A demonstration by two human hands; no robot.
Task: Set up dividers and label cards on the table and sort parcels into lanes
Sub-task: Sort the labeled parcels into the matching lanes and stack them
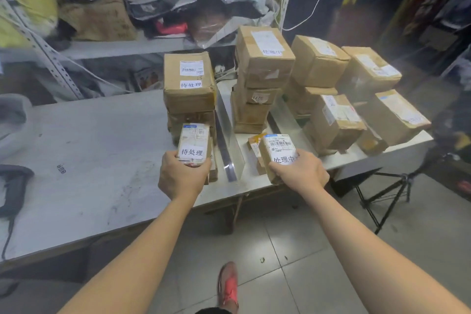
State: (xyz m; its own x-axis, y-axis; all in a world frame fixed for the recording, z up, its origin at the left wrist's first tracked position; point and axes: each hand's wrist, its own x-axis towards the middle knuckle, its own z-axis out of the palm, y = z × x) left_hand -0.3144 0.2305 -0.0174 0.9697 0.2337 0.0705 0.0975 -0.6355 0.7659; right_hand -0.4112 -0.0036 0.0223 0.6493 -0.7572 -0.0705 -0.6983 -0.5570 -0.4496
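Observation:
My left hand [182, 178] grips a small parcel [194, 141] with a white label card, held just left of a clear upright divider [229, 135] on the grey table [102, 140]. My right hand [303, 172] grips another small cardboard parcel [279, 150] with a label card, just right of that divider. Behind the left parcel stands a stack of boxes [190, 84] carrying a label card. Behind the right parcel rises a taller stack [262, 69], also labelled. A second divider [285, 120] separates it from several boxes [362, 99] at the right end.
A black handheld scanner [12, 186] with a cable lies at the table's left edge. Shelving [122, 46] behind the table holds bags and boxes. A black tripod [390, 194] stands on the tiled floor to the right. My red shoe [228, 285] shows below.

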